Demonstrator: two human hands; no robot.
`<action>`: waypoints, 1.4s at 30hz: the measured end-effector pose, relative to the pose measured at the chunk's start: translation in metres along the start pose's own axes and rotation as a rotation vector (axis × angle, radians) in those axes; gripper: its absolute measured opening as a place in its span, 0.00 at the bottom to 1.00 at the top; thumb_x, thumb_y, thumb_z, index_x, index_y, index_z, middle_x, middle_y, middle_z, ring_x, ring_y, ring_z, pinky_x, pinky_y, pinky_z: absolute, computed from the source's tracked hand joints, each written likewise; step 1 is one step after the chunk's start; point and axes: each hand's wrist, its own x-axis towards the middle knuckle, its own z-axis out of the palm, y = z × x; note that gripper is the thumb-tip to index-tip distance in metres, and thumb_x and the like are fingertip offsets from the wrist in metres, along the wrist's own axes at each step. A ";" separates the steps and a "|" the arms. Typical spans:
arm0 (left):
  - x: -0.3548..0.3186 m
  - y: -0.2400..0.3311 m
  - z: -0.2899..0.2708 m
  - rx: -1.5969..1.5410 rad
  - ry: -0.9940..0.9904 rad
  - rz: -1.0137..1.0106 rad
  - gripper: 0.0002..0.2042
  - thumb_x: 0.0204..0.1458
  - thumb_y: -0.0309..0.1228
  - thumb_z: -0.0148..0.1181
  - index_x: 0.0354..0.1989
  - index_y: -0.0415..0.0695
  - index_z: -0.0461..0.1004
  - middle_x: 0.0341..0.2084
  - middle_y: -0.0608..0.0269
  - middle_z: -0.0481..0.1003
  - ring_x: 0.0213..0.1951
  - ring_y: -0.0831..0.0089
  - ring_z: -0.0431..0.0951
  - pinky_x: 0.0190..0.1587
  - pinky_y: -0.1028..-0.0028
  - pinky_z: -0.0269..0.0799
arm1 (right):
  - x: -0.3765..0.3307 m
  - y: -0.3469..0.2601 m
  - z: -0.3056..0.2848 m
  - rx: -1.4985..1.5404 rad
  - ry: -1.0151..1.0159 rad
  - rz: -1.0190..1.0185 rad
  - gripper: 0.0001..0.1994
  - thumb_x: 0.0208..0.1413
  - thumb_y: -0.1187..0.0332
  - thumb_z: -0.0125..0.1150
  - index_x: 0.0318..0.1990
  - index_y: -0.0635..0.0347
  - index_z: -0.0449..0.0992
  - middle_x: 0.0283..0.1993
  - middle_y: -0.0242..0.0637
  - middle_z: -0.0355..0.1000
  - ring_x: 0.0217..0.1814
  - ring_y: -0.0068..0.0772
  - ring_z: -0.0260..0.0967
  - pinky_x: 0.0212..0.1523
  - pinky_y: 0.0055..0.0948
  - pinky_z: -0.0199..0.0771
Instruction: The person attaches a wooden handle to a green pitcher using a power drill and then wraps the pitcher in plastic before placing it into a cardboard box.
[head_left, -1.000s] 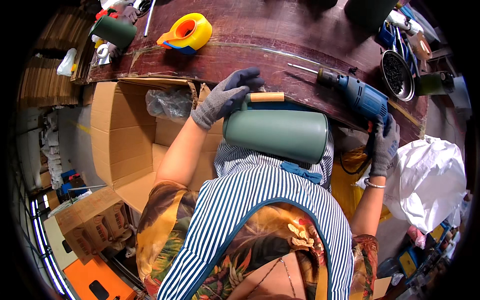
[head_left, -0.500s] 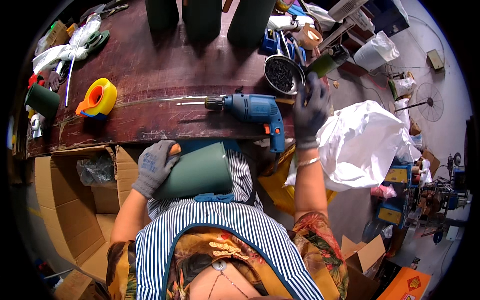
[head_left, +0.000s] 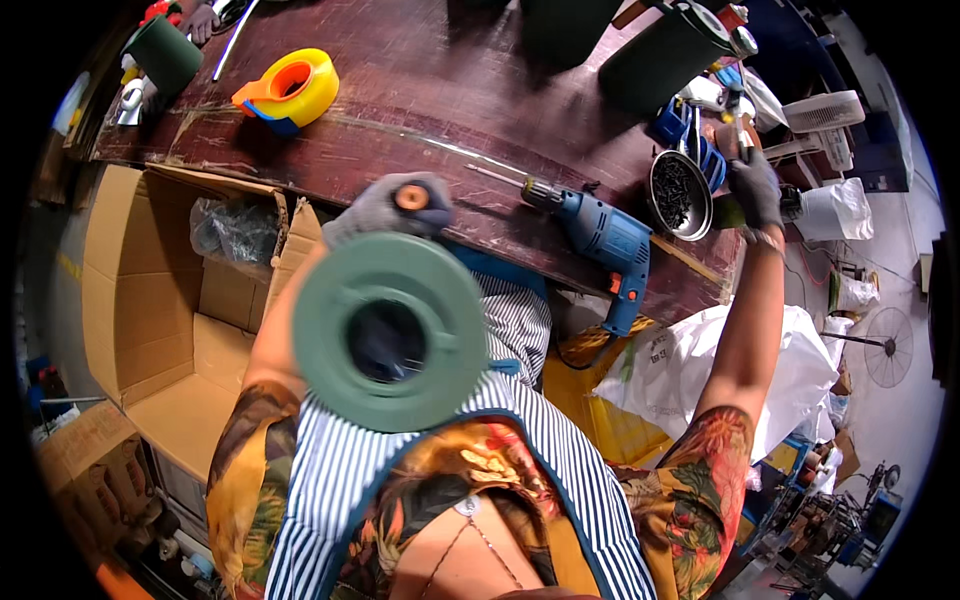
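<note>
My left hand (head_left: 372, 215), in a grey glove, is closed around a wooden handle (head_left: 411, 197) whose round end faces up. Just below it, the handle's green cylinder (head_left: 318, 335) is tipped so that its ringed end and dark central opening face me. My gloved right hand (head_left: 758, 188) is stretched to the table's far right, beyond a metal bowl of black screws (head_left: 680, 195). Its fingers are curled at a slim, light-coloured thing that is too small to make out. A blue power drill (head_left: 607, 235) with a long bit lies between the hands.
More green cylinders (head_left: 660, 60) stand along the far side of the dark red table (head_left: 420, 120). A yellow and orange tape dispenser (head_left: 300, 88) is at the left. Below the edge are an open cardboard box (head_left: 150, 320) and a white sack (head_left: 690, 360).
The green cylinder has swung from lying sideways to end-on, raised by my left hand. My right hand has moved from beside the bowl to the tools behind it. The view has turned.
</note>
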 end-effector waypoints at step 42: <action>0.082 -0.035 0.089 -0.249 -0.373 0.137 0.10 0.50 0.32 0.72 0.36 0.40 0.80 0.28 0.65 0.80 0.33 0.80 0.77 0.40 0.73 0.74 | -0.370 -0.140 -0.065 0.950 0.086 -0.089 0.25 0.62 0.74 0.57 0.65 0.70 0.63 0.32 0.40 0.72 0.25 0.28 0.68 0.26 0.25 0.68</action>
